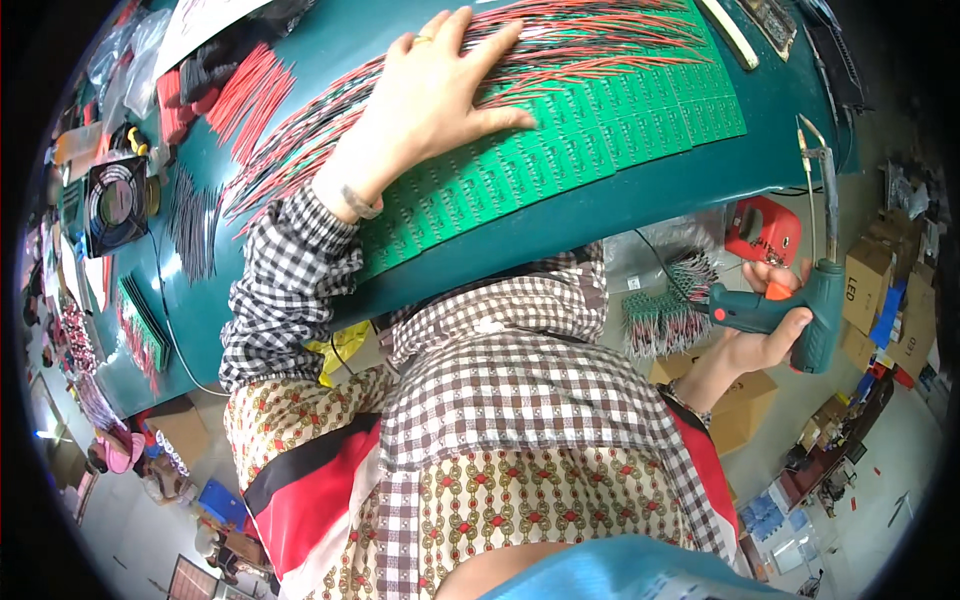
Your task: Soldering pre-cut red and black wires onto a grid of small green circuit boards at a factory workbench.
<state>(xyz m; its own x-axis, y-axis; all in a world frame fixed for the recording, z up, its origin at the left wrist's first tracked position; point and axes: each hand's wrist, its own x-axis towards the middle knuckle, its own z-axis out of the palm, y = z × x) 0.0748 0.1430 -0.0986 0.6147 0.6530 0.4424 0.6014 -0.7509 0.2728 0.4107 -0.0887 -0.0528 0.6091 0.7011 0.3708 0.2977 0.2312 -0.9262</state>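
My left hand (pixel 425 100) lies with fingers spread over a long row of red and black wires (pixel 600 45). Beneath and beside these wires, green circuit boards (pixel 540 150) cover the table in joined panels. My palm hides part of both the wires and the boards. To the right, beyond the table's front edge, my right hand (pixel 752 350) grips a dark green soldering gun (pixel 765 312) with an orange trigger. Its bent metal tip (pixel 806 130) points up, away from the boards.
A small black fan (pixel 116 205) stands on the table's left side, near loose red wires (pixel 250 95), dark wires (pixel 195 225) and a stack of wired boards (pixel 145 325). Below the right edge are a red container (pixel 763 230), wired boards (pixel 665 315) and cardboard boxes (pixel 868 275).
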